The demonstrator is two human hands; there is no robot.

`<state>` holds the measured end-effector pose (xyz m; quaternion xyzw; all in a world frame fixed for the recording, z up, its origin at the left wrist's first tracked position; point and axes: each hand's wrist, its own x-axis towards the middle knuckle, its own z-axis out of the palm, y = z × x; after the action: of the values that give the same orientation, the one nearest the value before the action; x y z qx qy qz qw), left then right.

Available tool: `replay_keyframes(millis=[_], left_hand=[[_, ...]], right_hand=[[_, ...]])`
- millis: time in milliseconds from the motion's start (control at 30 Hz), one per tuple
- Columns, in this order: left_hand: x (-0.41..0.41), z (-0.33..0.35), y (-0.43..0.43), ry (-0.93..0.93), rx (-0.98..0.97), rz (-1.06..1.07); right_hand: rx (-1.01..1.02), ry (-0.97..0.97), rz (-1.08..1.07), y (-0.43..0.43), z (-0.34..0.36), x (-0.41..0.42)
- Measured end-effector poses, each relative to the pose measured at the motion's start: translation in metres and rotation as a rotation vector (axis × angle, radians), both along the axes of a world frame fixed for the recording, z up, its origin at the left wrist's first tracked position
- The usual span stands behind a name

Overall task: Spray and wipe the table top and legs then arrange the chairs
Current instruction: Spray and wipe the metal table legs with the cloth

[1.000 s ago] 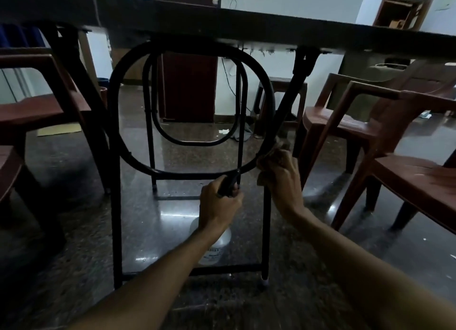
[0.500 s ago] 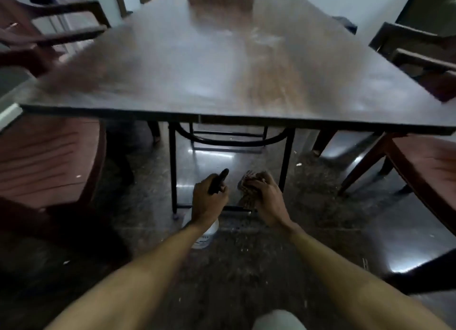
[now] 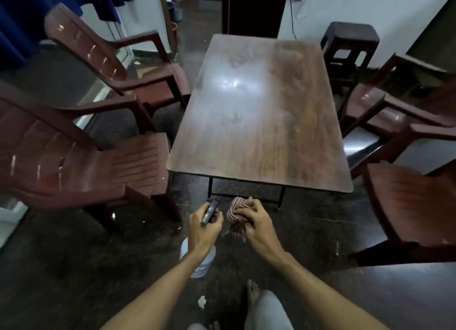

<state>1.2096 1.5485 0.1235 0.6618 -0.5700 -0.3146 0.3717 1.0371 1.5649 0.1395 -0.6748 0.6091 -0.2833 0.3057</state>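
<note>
two dark red plastic chairs stand on the left: the near left chair has its seat just beside the table's near left corner, and the far left chair faces the table's long side. low in the middle, the left hand is wrapped around the dark trigger head of a spray bottle, whose white body shows below the wrist. just beside it, the right hand clutches a bunched checked cloth, fingers curled over it. both hands are in front of the table's near end, by its black legs. the brown table top shines with smears. a dark stool stands near its far right corner. the far right chair and the near right chair sit on the right.
</note>
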Motion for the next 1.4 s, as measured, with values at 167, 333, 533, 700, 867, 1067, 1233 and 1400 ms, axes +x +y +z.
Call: replay_keyframes(millis=[167,333,533,700,867,1067,1233,1400], left_hand=[[-0.014,0.1,-0.005,0.0,-0.099,0.02],[-0.06,0.161,-0.043,0.006,-0.211,-0.001],[-0.158,0.184,-0.097,-0.021,-0.292,-0.01],[-0.256,0.194,-0.152,0.001,-0.298,0.077],[-0.333,0.204,-0.21,0.011,-0.271,0.153],[-0.399,0.199,-0.289,0.067,-0.242,0.244],[-0.434,0.184,-0.377,0.122,-0.256,0.297],[-0.462,0.189,-0.449,0.135,-0.253,0.372]], right_hand=[[-0.078,-0.026,-0.051,0.003,0.106,-0.025],[-0.195,-0.023,-0.108,-0.032,0.162,-0.084],[-0.282,-0.01,-0.14,-0.086,0.185,-0.204],[-0.266,-0.035,-0.162,-0.133,0.196,-0.327],[-0.265,-0.027,-0.14,-0.194,0.211,-0.417],[-0.266,-0.04,-0.092,-0.301,0.207,-0.474],[-0.254,-0.005,-0.023,-0.403,0.198,-0.499],[-0.23,0.029,0.046,-0.495,0.203,-0.513]])
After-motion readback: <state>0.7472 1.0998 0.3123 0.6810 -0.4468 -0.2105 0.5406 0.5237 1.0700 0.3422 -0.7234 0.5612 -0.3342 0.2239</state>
